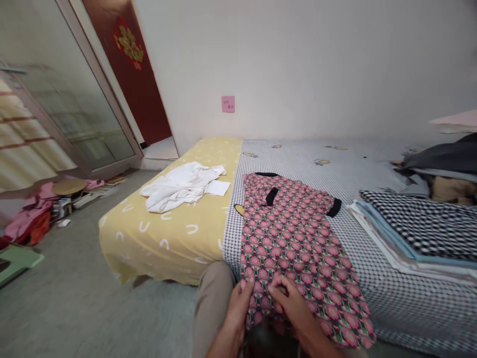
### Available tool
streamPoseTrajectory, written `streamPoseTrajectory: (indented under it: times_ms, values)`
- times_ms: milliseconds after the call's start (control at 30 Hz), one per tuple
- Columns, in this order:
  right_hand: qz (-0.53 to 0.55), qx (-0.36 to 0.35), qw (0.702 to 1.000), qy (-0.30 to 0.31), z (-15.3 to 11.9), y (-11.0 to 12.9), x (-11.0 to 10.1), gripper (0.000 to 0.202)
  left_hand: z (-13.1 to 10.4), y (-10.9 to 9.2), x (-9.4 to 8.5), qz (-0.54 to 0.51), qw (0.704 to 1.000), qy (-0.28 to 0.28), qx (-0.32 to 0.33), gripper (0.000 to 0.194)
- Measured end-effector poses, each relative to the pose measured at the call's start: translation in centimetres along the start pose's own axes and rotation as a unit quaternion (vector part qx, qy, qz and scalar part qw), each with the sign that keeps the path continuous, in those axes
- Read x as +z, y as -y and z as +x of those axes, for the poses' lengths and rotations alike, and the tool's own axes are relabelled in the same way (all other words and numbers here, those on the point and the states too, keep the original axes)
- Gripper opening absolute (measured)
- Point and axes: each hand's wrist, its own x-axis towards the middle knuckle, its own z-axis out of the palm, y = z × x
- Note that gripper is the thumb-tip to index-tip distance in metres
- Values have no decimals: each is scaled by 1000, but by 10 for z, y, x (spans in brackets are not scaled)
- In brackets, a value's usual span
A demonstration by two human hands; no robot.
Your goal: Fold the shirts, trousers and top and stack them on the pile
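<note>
A pink floral dress (290,238) with black trim at the neck and sleeves lies spread on the bed, its neck toward the wall and its lower part over the near edge. At its left edge, my left hand (238,303) is closed on the cloth, thumb on top and the other fingers mostly hidden. My right hand (290,298) rests over the middle of the lower part, fingers curled in a pinch at the fabric. One sleeve is folded inward over the chest; the other points right.
On the yellow sheet (149,253) lie a crumpled white garment (182,186) and a white card (218,188). A stack of folded cloths (421,228) sits on the checked sheet (298,154) at right, with dark clothes (443,156) behind. A green stool (18,261) stands on the floor.
</note>
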Motion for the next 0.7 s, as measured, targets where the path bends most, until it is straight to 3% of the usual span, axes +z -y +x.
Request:
streamPoseTrajectory:
  times_ms: [67, 167, 300, 500, 600, 700]
  values:
    - [24, 8, 998, -49, -2, 2, -2, 37, -8, -4, 2, -11, 1000, 22, 14, 60]
    - [76, 34, 993, -84, -6, 5, -3, 58, -17, -9, 2, -53, 999, 9, 9, 51]
    - [96, 79, 991, -50, -10, 8, -2, 76, -23, -14, 1, -92, 996, -5, -2, 46]
    - [118, 114, 986, 30, -18, 12, 4, 70, -31, -21, 6, -87, 996, 22, 14, 48]
    - [136, 136, 978, 77, -24, 16, 7, 68, -32, -22, 6, -80, 997, 8, 2, 48]
    - [173, 129, 973, 86, -29, 18, 6, 60, -30, -19, 2, -85, 996, -14, -7, 45]
